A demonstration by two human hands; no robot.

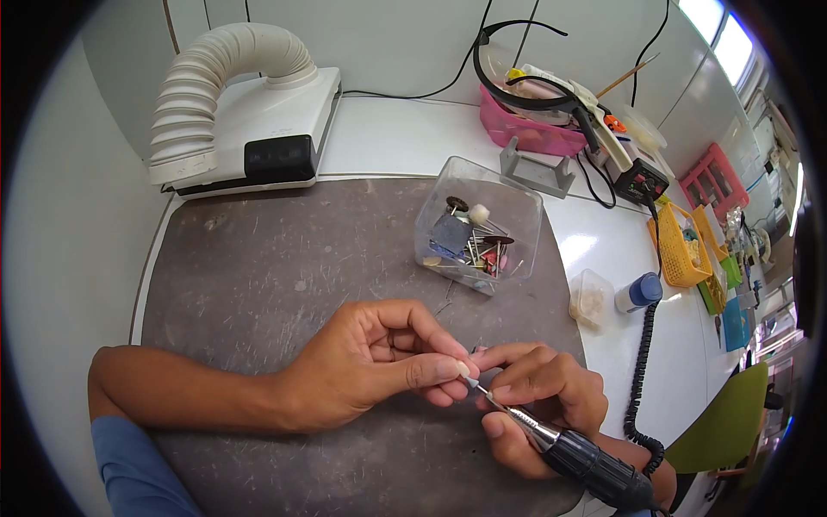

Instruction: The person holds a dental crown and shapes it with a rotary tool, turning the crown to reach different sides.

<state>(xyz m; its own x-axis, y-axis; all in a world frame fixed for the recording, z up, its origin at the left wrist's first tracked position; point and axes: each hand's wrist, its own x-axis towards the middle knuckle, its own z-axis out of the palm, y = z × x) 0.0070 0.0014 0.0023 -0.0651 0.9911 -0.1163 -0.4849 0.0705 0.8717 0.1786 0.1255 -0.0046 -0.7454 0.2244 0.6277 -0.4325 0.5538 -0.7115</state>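
Over the lower middle of a scratched brown work mat (pixel 258 250), my left hand (pixel 366 366) pinches a small cream-coloured piece (pixel 463 369) between thumb and fingertips. My right hand (pixel 556 392) is wrapped round a rotary handpiece (pixel 594 465) with a silver nose and black body, held like a pen and tilted up to the left. Its thin shank carries a small pale grinding tip (pixel 471 382), right at the cream piece. The fingertips of both hands are close together there. Beyond them stands a clear plastic box (pixel 429 222) of mounted bits and discs (pixel 457 204).
A white machine (pixel 258 112) with a ribbed hose (pixel 185 103) stands back left. Rightward are a pink basket (pixel 525 133), a grey stand (pixel 534 175), a small tub (pixel 590 302), a blue-capped bottle (pixel 639 293) and a yellow basket (pixel 679 250). A coiled cable (pixel 636 388) runs beside my right hand.
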